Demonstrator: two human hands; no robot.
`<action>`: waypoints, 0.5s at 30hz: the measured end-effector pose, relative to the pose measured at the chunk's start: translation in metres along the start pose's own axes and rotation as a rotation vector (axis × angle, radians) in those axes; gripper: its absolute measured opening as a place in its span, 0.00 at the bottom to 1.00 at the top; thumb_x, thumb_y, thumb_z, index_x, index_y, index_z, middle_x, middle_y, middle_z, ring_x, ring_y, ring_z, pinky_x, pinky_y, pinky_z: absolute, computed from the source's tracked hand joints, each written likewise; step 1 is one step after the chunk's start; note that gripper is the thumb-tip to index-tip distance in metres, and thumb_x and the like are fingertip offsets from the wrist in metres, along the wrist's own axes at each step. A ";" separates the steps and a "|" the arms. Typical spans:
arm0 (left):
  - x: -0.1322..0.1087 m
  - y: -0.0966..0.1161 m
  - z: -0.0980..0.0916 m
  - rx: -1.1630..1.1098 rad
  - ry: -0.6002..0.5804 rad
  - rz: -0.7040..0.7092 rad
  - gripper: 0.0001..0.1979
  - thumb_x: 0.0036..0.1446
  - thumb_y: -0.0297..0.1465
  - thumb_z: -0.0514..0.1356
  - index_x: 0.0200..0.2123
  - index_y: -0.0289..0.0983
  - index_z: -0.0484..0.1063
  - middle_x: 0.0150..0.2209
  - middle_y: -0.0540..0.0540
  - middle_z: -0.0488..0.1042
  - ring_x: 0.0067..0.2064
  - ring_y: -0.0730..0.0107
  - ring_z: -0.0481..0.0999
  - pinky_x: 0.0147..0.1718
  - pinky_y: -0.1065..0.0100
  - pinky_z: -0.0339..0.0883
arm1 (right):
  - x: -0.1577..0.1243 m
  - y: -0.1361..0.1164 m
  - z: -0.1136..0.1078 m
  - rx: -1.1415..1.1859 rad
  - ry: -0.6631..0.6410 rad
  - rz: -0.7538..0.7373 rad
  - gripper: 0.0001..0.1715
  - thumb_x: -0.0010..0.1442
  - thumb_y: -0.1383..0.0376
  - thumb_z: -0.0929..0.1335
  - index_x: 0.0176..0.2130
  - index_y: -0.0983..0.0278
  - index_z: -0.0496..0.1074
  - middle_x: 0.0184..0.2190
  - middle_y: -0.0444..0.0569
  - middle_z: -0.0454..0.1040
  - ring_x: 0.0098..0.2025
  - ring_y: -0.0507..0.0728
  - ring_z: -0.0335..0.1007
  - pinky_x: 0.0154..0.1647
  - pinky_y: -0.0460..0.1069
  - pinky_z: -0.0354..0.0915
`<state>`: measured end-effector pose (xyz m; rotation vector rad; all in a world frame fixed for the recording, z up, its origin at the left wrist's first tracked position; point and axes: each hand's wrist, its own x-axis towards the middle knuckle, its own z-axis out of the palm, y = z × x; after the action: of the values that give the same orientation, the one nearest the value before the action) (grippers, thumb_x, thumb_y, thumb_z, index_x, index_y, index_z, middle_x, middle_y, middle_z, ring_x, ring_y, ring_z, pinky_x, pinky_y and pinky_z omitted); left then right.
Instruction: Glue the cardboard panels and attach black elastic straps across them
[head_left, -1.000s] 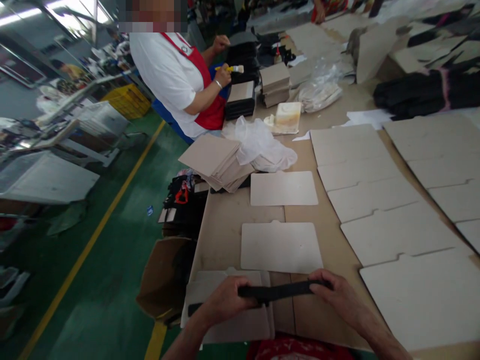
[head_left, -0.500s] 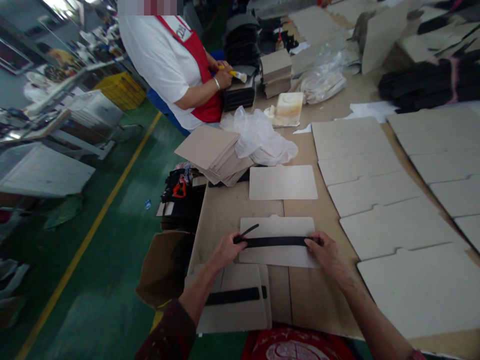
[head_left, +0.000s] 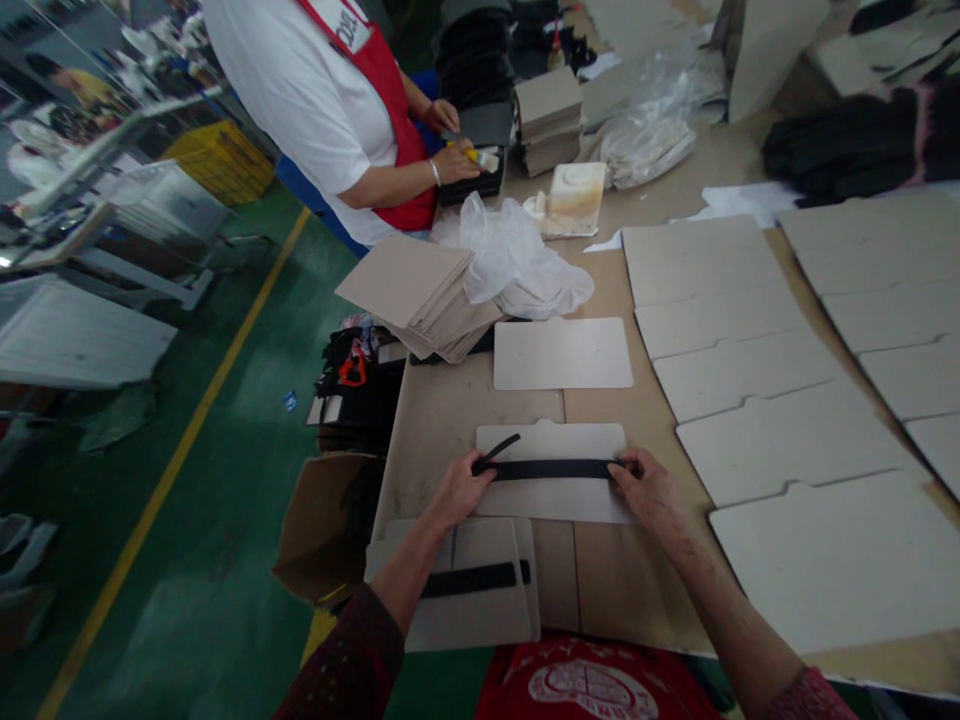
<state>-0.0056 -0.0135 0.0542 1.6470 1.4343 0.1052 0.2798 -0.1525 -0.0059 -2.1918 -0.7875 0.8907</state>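
Observation:
A flat black strip (head_left: pixel 553 469) lies stretched across a pale grey board (head_left: pixel 555 500) in front of me. My left hand (head_left: pixel 459 488) pinches its left end, where a loose tail of black strip sticks up to the right. At the other end, my right hand (head_left: pixel 646 488) grips the strip between thumb and fingers at the board's right edge. Close by my left forearm, a few boards (head_left: pixel 472 625) overlap at the table's front edge, with black strips across them. Another bare board (head_left: pixel 562 353) rests just beyond.
Rows of overlapping boards (head_left: pixel 817 560) cover the right side. A stack of boards (head_left: pixel 412 285) and a crumpled plastic bag (head_left: pixel 517 260) stand at the far left. Beyond, a co-worker in a red apron (head_left: pixel 405 140) holds a brush. An open cardboard box (head_left: pixel 315 530) sits left of the table.
My view has shifted slightly, so the table appears higher. Both my hands stay at the strip's ends, and the strip lies a little straighter. The co-worker's hands have shifted over the black stack.

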 end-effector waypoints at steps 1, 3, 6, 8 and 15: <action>0.001 0.000 0.001 0.005 0.003 -0.001 0.11 0.55 0.29 0.61 0.42 0.36 0.77 0.40 0.46 0.81 0.44 0.61 0.79 0.46 0.65 0.68 | 0.000 -0.001 0.000 -0.003 0.002 -0.002 0.20 0.51 0.49 0.67 0.38 0.61 0.72 0.26 0.45 0.73 0.29 0.57 0.69 0.33 0.52 0.63; 0.002 -0.001 0.001 0.017 0.008 -0.006 0.10 0.55 0.29 0.61 0.42 0.37 0.78 0.40 0.46 0.81 0.44 0.61 0.79 0.46 0.65 0.68 | -0.002 -0.004 -0.001 -0.008 0.008 -0.010 0.20 0.51 0.50 0.67 0.37 0.60 0.72 0.26 0.45 0.73 0.29 0.57 0.69 0.34 0.52 0.63; 0.003 -0.002 0.002 0.031 0.014 -0.015 0.10 0.55 0.28 0.61 0.41 0.37 0.77 0.41 0.46 0.82 0.45 0.61 0.79 0.46 0.65 0.68 | -0.004 -0.009 -0.002 -0.017 0.015 -0.020 0.19 0.51 0.50 0.66 0.37 0.60 0.72 0.26 0.45 0.74 0.29 0.58 0.69 0.34 0.52 0.64; 0.003 -0.004 0.003 0.036 0.016 -0.016 0.10 0.55 0.29 0.61 0.41 0.37 0.77 0.40 0.46 0.82 0.44 0.61 0.79 0.46 0.65 0.68 | -0.005 -0.011 -0.002 -0.025 0.017 -0.026 0.19 0.51 0.50 0.66 0.37 0.60 0.72 0.25 0.45 0.74 0.29 0.58 0.69 0.35 0.52 0.64; 0.006 -0.003 0.007 0.048 0.042 -0.015 0.09 0.56 0.28 0.61 0.41 0.37 0.77 0.40 0.46 0.81 0.44 0.62 0.79 0.46 0.65 0.67 | -0.006 -0.013 -0.001 -0.072 0.041 -0.052 0.18 0.53 0.54 0.66 0.39 0.61 0.73 0.30 0.49 0.76 0.32 0.58 0.70 0.38 0.52 0.64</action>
<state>-0.0015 -0.0131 0.0453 1.6817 1.4907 0.0980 0.2732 -0.1495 0.0066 -2.2345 -0.8652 0.8008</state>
